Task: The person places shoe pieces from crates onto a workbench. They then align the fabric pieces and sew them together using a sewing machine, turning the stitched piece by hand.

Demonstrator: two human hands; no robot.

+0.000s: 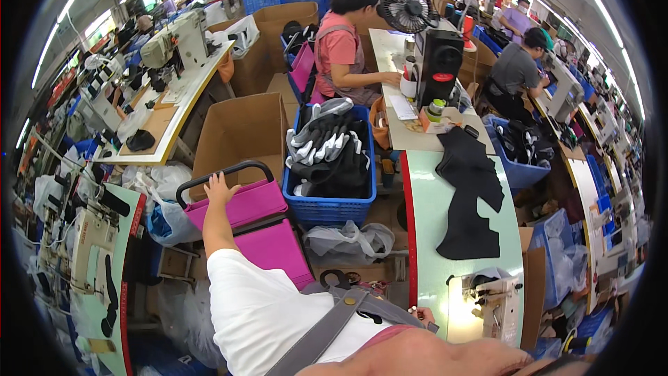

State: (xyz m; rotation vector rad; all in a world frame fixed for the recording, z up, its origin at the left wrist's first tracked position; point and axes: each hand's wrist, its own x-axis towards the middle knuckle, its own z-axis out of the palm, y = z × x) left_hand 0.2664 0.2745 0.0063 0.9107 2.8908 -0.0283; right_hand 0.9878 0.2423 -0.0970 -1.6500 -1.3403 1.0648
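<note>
My left hand [220, 188] is stretched out over the backrest of a chair with magenta panels [268, 202] and a black tube frame. Its fingers are spread, with the tips at the top bar and the thumb apart. The chair's magenta seat [277, 251] lies in front of me. Low on the right, my right hand [423, 316] is beside the near red edge of a pale green table [435, 188]. Its fingers are curled around a small whitish bit, too small to name. Black cut fabric pieces [470, 198] lie on that table, past a lit sewing machine [497, 310].
Beyond the chair stand a blue crate [330, 209] heaped with black and grey-white pieces and a cardboard box [236, 132]. Plastic bags [348, 242] lie on the floor. A co-worker in a pink top [337, 49] sits ahead, by a black fan [407, 7]. Sewing tables line the left.
</note>
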